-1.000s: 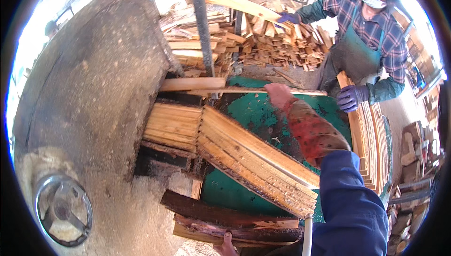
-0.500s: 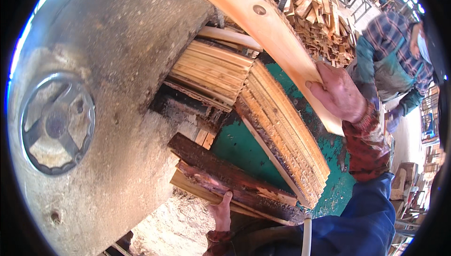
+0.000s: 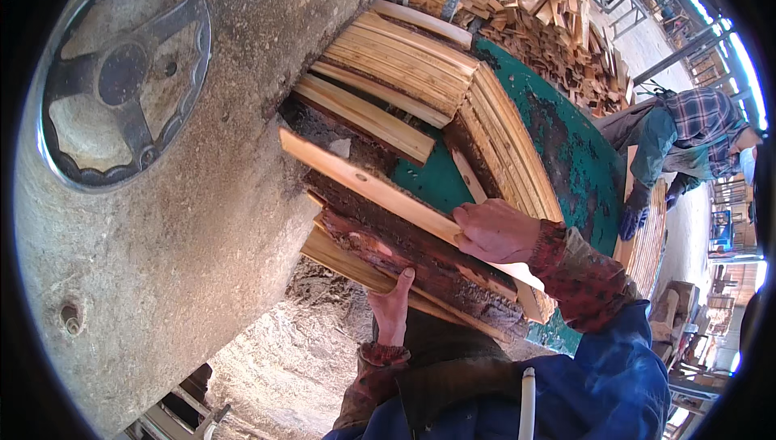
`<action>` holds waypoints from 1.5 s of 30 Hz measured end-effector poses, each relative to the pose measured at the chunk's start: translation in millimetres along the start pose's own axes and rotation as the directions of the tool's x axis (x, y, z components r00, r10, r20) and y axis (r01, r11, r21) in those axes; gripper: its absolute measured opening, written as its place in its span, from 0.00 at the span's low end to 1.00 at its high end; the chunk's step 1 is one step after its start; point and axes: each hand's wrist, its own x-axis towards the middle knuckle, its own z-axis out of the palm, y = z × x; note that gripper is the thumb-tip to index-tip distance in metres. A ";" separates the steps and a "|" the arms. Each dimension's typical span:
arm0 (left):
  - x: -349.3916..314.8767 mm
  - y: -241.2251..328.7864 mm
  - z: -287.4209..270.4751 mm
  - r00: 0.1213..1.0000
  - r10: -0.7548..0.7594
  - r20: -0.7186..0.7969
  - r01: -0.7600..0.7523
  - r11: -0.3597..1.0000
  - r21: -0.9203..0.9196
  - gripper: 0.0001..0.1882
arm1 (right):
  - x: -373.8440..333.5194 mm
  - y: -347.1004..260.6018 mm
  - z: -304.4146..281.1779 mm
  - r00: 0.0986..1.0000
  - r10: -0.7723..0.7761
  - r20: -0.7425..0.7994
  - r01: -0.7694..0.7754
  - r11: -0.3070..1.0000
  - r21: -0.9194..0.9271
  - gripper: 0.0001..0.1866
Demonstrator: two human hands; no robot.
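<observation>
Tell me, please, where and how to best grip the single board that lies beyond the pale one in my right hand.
Likely at the right end of the single board, pinched across its width, coming from the right, over the green table: that end juts out free, while its far end lies by the grey machine.

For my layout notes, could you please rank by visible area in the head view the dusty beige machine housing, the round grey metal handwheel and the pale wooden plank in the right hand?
Machine housing
Handwheel
Plank, clearly smallest
</observation>
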 end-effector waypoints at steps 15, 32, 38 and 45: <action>-2.6 -7.2 -30.5 0.971 -0.182 0.156 0.209 0.961 -0.179 0.34 | -33.8 -59.5 107.4 0.926 0.153 -0.346 -0.105 0.983 0.153 0.31; 8.2 6.6 -23.0 0.997 -0.055 0.058 0.054 0.998 0.029 0.34 | -84.5 46.2 151.2 0.902 0.269 -0.338 -0.222 0.960 0.172 0.16; 8.1 12.1 -16.6 0.994 -0.067 0.086 0.065 0.998 0.021 0.33 | -97.9 55.3 149.6 0.939 0.188 -0.289 -0.200 0.980 -0.014 0.14; 8.9 19.6 -14.3 0.994 -0.106 0.026 0.103 0.990 0.101 0.30 | -142.9 83.7 148.5 0.913 0.291 -0.286 -0.320 0.945 -0.062 0.16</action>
